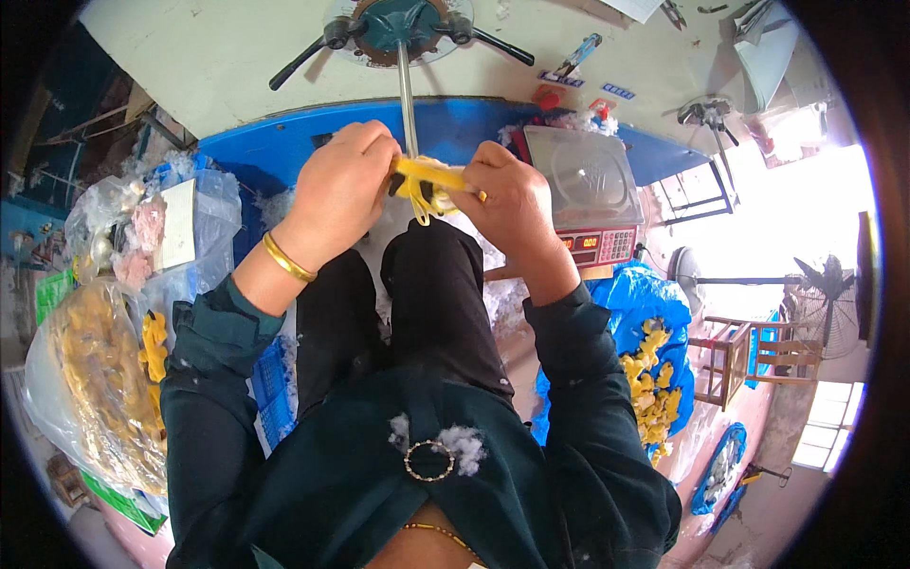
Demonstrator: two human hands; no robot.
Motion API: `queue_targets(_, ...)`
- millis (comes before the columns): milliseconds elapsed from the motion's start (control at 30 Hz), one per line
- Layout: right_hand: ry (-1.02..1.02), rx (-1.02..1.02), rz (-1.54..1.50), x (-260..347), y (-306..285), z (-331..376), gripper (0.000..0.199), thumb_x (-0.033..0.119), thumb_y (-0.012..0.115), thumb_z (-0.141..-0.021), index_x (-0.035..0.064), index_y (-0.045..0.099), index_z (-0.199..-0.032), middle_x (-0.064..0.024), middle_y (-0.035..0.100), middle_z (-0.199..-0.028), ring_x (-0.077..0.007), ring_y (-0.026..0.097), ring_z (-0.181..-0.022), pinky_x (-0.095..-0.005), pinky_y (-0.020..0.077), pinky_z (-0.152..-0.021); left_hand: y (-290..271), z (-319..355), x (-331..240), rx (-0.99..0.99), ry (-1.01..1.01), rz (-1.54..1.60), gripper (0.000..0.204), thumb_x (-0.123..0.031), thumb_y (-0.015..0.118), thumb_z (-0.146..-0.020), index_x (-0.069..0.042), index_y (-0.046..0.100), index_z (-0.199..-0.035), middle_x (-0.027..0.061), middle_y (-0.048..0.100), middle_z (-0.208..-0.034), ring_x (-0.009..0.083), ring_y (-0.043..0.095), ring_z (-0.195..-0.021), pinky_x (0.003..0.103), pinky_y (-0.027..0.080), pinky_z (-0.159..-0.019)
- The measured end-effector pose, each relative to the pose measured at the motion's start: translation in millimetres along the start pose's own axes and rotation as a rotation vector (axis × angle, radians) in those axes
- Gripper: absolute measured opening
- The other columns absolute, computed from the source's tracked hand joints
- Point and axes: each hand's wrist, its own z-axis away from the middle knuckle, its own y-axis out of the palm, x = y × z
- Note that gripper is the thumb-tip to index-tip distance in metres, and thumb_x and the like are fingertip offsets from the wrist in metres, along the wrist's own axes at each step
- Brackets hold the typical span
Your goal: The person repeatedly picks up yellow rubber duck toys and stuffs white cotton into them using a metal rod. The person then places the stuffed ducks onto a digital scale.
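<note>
My left hand [346,185] and my right hand [512,197] pinch opposite ends of a small yellow plush skin [428,176], stretching its edge into a band between them. Dark patches and a hanging yellow loop show on it. Just behind, a thin metal tube [407,100] points down toward me from a machine flange with black handles [303,62]. The tube's tip meets the yellow piece; whether it goes inside is hidden. The piece is held above my knees.
A scale [592,245] with a red panel stands right of my hands. Blue bags of yellow plush pieces [654,389] lie at right. At left sits a clear bag of yellow-brown pieces [90,370]. White fluff clings to clothes and surfaces. A fan [823,299] and wooden chair [730,360] stand far right.
</note>
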Motion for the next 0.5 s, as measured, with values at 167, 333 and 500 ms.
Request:
queue_targets(167,0.049,-0.063,0.084,-5.8,10.0,-1.6,0.015,0.019,0.068,-0.071,0.0072,0.061,-0.065,-0.0064,0.052,-0.072,-0.0268,0.058,-0.059,-0.0367,0.0472,-0.054,13.5,-6.2,-5.6,0.0,-0.083,-0.186,0.02,0.005,0.064,-0.07,-0.003,0.056,-0.086,0.0104,0.056,-0.088,0.0304,0.057,-0.085,0.037,0.049,-0.071)
queue_targets(333,0.078,-0.109,0.206,18.6,28.8,-9.6,0.014,0.019,0.07,-0.069,0.0067,0.062,-0.069,-0.007,0.052,-0.073,-0.0291,0.058,-0.062,-0.038,0.0483,-0.056,30.1,-17.8,18.5,-0.011,-0.091,-0.186,0.019,0.004,0.063,-0.07,-0.003,0.056,-0.086,0.0122,0.056,-0.089,0.0308,0.058,-0.087,0.039,0.049,-0.07)
queue_targets(500,0.14,-0.084,0.159,30.8,44.1,-21.2,0.022,0.026,0.072,-0.071,0.0054,0.063,-0.07,-0.0099,0.054,-0.074,-0.031,0.059,-0.064,-0.0412,0.0474,-0.056,27.2,-38.7,51.5,-0.048,-0.079,-0.039,0.012,-0.008,0.061,-0.077,-0.003,0.057,-0.087,0.012,0.058,-0.091,0.0297,0.059,-0.085,0.038,0.049,-0.069)
